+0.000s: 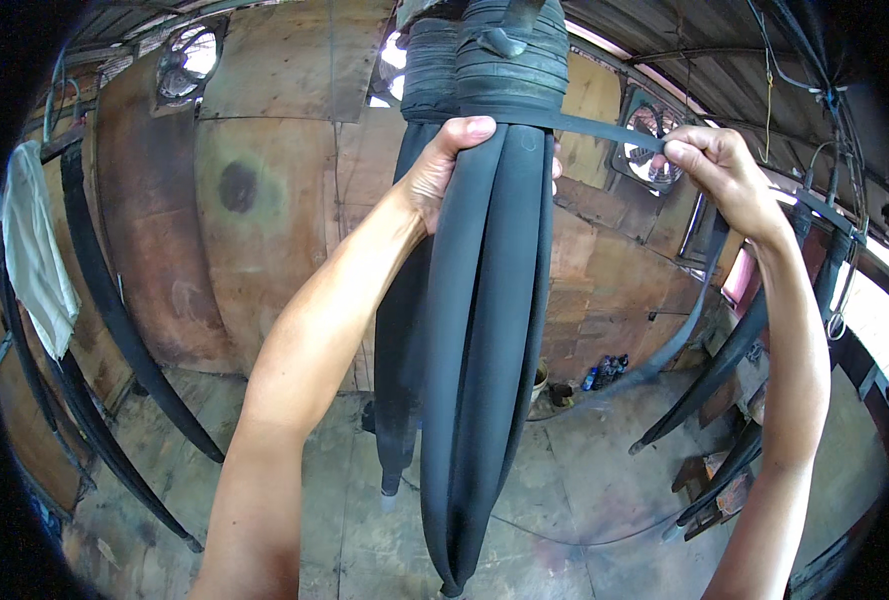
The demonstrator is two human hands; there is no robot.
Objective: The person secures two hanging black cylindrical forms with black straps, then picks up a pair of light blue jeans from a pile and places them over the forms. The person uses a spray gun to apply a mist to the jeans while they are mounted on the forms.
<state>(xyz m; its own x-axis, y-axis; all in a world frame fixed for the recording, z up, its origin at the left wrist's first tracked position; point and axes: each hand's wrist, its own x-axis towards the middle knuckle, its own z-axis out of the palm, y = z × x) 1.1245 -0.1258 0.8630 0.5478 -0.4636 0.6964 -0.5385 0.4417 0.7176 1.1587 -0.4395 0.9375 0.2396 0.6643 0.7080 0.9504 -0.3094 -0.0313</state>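
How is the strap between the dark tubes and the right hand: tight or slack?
Tight, it appears: the strap runs nearly straight, without sagging, from the dark tubes to the pinching right hand.

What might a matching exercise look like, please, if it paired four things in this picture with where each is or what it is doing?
Column one
1. left hand
2. right hand
3. pale cloth
4. round dark stain

Column two
A. pinches the dark strip where it stretches out to the right
B. on the wall board
C. grips the hanging black bundle just below its wrapped top
D. hangs near the far left of the view

Right pairs: 1-C, 2-A, 3-D, 4-B
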